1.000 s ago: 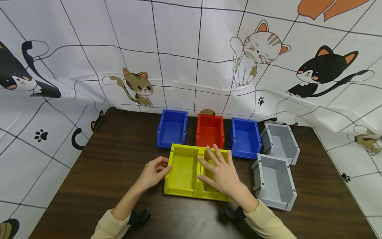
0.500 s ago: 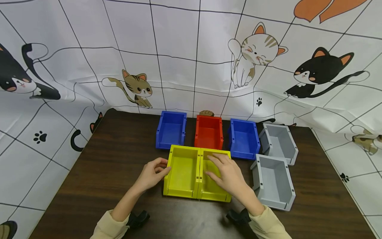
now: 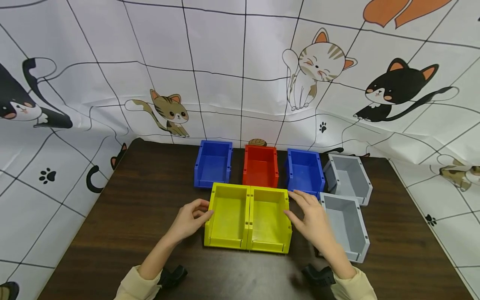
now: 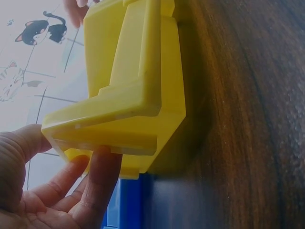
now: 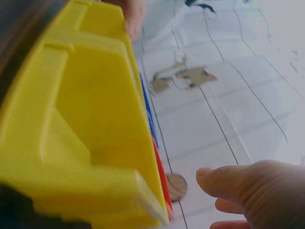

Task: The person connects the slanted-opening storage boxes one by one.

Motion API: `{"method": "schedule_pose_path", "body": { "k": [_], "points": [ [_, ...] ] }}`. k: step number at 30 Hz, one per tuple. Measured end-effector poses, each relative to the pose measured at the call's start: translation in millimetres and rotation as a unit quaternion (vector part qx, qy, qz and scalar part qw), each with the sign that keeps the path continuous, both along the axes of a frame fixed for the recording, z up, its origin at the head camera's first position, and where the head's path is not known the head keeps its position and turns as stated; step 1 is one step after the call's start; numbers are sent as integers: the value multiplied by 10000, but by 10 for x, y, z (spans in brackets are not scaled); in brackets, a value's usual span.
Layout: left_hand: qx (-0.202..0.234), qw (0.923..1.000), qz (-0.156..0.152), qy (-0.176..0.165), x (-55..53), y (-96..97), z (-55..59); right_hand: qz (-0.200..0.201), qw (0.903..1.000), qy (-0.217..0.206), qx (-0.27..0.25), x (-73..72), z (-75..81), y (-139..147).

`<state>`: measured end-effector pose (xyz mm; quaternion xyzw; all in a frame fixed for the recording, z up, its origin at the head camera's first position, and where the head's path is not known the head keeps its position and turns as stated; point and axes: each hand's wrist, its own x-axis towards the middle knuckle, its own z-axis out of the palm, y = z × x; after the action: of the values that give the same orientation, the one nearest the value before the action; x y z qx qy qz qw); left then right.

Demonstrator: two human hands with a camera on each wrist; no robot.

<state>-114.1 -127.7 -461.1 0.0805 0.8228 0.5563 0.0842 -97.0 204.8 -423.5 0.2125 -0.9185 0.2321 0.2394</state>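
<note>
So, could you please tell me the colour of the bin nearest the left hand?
That bin is yellow, clearest in the head view.

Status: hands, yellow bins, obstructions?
Left hand grips left yellow bin. Right hand beside right yellow bin. Both side by side. Nearer gray bin close to right hand.

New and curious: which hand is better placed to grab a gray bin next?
Probably the right hand: it's beside the nearer gray bin, while the left hand is across the yellow bins.

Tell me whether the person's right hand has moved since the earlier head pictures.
Yes, the bare right hand moved rightward, toward the nearer grey rectangular plastic bin.
</note>
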Motion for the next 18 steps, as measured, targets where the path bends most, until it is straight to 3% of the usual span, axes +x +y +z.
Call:
{"method": "schedule_pose_path", "body": {
  "k": [3, 8, 18],
  "points": [
    [0, 10000, 0, -13, -1, 3, 0, -125, 9996, 88, -223, 29, 15, 137],
    [-6, 10000, 5, -11, 0, 4, 14, -643, 9977, -61, -181, 109, 68, 383],
    [17, 10000, -34, 13, 1, -6, 4, -1161, 9922, 45, -456, 208, 7, 913]
  ]
}}
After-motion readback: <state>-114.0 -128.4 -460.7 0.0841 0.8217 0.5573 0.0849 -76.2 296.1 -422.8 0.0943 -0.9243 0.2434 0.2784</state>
